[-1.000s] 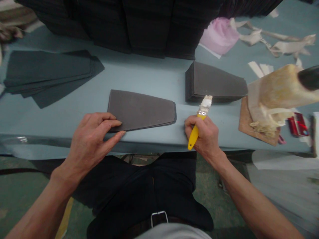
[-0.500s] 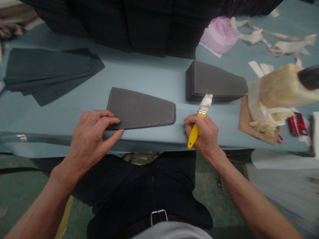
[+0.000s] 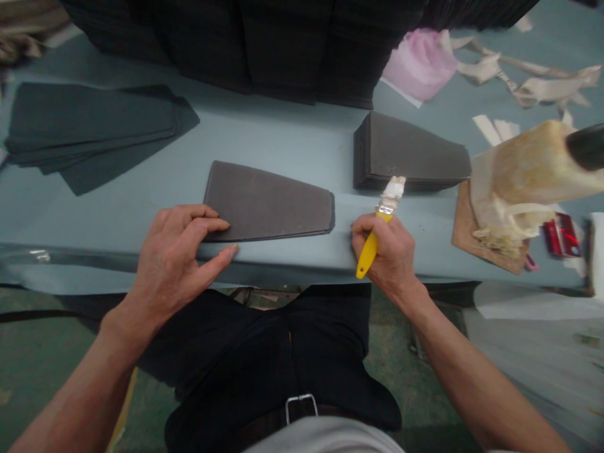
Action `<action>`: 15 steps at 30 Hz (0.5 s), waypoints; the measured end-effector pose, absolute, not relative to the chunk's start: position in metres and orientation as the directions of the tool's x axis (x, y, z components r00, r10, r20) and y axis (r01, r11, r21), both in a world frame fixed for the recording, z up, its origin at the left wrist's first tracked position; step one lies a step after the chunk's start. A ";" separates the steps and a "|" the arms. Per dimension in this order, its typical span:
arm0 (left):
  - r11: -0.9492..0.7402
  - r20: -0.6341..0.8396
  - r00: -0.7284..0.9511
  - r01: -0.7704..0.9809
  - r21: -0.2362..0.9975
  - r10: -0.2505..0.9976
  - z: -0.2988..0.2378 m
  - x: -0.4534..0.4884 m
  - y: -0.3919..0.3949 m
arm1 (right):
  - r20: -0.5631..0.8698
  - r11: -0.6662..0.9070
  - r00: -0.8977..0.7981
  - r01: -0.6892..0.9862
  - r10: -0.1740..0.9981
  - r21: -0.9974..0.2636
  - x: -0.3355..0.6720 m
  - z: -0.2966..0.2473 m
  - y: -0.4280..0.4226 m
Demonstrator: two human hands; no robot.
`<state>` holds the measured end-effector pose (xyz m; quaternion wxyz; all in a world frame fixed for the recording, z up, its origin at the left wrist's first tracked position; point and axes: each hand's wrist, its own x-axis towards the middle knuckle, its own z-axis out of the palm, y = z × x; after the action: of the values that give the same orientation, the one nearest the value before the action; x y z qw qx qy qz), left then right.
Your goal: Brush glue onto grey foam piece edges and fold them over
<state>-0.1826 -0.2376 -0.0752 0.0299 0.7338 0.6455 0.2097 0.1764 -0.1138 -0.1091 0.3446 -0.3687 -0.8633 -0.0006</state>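
Observation:
A dark grey tapered foam piece [image 3: 271,201] lies flat near the front edge of the blue table [image 3: 283,141]. My left hand [image 3: 177,261] rests on its wide left end, fingers stretched over the corner and thumb along the table edge. My right hand [image 3: 384,251] is closed round the yellow handle of a glue brush [image 3: 377,229], whose white, glue-caked bristles point up and away just right of the piece. A neat stack of the same grey pieces [image 3: 408,154] sits behind the brush.
A glue-crusted container [image 3: 523,170] stands on a brown board [image 3: 465,223] at the right, with a red object [image 3: 561,234] beside it. Loose dark sheets [image 3: 94,129] lie at the left, tall black stacks [image 3: 245,44] at the back, a pink bag [image 3: 418,60] and paper strips beyond.
My left hand's fingers have shifted slightly on the piece's wide end. The right hand and brush have barely moved.

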 end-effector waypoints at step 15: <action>-0.153 0.324 0.055 0.946 0.285 0.945 -0.084 -0.183 -0.238 | 0.594 0.728 -0.491 0.636 0.637 -0.256 0.176 -0.108 -0.113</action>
<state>-0.1833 -0.2376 -0.0842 -0.0018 0.7262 0.6509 0.2212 0.1756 -0.1135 -0.1082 0.3443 -0.3685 -0.8635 0.0012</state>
